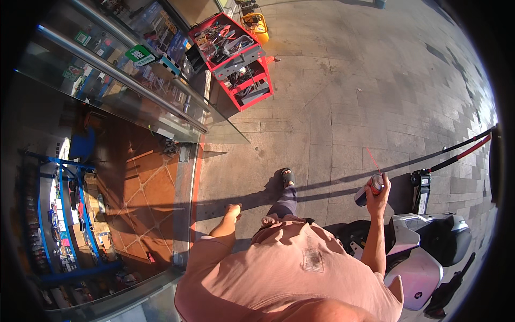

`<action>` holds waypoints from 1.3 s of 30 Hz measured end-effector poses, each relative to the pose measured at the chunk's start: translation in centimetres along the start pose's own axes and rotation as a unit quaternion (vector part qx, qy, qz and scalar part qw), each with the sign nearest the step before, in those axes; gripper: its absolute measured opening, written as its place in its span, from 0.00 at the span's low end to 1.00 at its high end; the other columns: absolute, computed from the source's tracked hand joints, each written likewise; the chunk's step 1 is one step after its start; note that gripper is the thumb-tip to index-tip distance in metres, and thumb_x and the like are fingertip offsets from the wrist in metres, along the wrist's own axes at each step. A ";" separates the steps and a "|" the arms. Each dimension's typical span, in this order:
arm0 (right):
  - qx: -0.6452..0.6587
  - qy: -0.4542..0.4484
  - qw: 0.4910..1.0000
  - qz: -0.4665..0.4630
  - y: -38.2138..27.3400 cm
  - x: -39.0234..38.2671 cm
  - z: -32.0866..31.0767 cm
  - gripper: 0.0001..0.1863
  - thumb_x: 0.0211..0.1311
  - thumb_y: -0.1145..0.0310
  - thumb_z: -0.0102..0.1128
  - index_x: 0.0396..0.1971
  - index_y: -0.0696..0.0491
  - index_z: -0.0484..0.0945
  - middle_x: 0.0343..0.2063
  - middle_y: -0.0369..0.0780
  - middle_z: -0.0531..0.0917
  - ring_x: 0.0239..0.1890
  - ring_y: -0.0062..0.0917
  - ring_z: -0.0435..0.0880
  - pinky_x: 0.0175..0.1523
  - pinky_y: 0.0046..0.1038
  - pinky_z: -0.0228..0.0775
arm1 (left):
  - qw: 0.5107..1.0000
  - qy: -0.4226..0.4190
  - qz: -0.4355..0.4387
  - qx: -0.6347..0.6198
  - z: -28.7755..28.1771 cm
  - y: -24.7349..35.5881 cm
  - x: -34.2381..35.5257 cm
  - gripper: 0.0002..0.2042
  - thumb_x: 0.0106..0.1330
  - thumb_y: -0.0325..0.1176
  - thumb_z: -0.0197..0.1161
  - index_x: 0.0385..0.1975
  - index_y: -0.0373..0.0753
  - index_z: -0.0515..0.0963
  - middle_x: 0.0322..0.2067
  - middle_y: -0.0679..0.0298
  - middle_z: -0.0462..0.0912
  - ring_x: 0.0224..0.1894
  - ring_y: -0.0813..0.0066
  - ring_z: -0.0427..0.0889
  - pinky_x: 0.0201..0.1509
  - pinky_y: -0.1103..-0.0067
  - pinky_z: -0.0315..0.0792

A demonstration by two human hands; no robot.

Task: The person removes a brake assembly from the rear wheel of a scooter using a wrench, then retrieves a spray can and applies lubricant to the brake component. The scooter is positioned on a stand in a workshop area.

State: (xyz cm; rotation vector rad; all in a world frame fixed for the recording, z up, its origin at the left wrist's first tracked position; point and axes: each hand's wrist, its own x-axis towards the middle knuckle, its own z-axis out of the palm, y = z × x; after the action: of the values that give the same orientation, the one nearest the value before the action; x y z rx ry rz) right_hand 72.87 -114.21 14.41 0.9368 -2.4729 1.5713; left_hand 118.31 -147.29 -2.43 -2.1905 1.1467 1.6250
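Note:
My right hand [380, 199] is wrapped round a spray can [360, 197], held out ahead and to the right of my body. A thin red straw [372, 159] sticks out from the can's top and points away from me. My left hand [233, 211] hangs low beside my left hip, fingers curled in, with no object visible in it. It is nearest to the doorway's threshold [196, 185] and touches nothing that I can see. One sandalled foot [288, 177] is stepping forward on the paving.
To the left, a glass door [214, 115] stands by a tiled shop floor with a blue shelf rack [67, 185]. Ahead is a red tool cart [252, 88] full of tools, near a yellow machine [256, 26]. A long-handled floor jack [421, 189] and a white scooter [416, 271] stand at right.

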 end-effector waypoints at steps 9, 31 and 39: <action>-0.035 0.020 0.999 0.029 -2.0 16.0 11.3 0.38 0.51 0.81 0.62 0.62 0.53 0.57 0.41 0.42 0.72 0.37 0.23 0.76 0.44 0.27 0.71 | 0.963 -0.118 0.241 -0.035 8.6 37.2 -0.3 0.16 0.64 0.41 0.59 0.46 0.38 0.74 0.34 0.65 0.80 0.30 0.78 0.78 0.30 0.82 0.72; -0.093 0.030 0.992 0.081 6.7 59.6 28.4 0.39 0.53 0.79 0.62 0.64 0.48 0.56 0.46 0.42 0.72 0.43 0.24 0.75 0.45 0.24 0.72 | 0.799 0.316 0.482 0.174 -7.1 98.4 19.8 0.20 0.56 0.41 0.60 0.45 0.35 0.76 0.43 0.48 0.79 0.47 0.53 0.78 0.51 0.65 0.71; -0.031 0.161 0.948 0.274 0.4 56.2 31.6 0.37 0.51 0.81 0.60 0.62 0.48 0.57 0.35 0.37 0.76 0.35 0.20 0.77 0.40 0.24 0.73 | 0.821 0.345 0.301 0.341 -5.0 111.1 29.0 0.25 0.57 0.42 0.60 0.57 0.52 0.68 0.51 0.54 0.71 0.49 0.52 0.76 0.49 0.59 0.72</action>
State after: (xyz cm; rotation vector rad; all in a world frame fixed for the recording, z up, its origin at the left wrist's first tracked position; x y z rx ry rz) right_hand 35.08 -166.23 19.46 -0.0471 -2.6368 1.5947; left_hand 50.66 -239.83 6.02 -1.9972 2.3340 0.2796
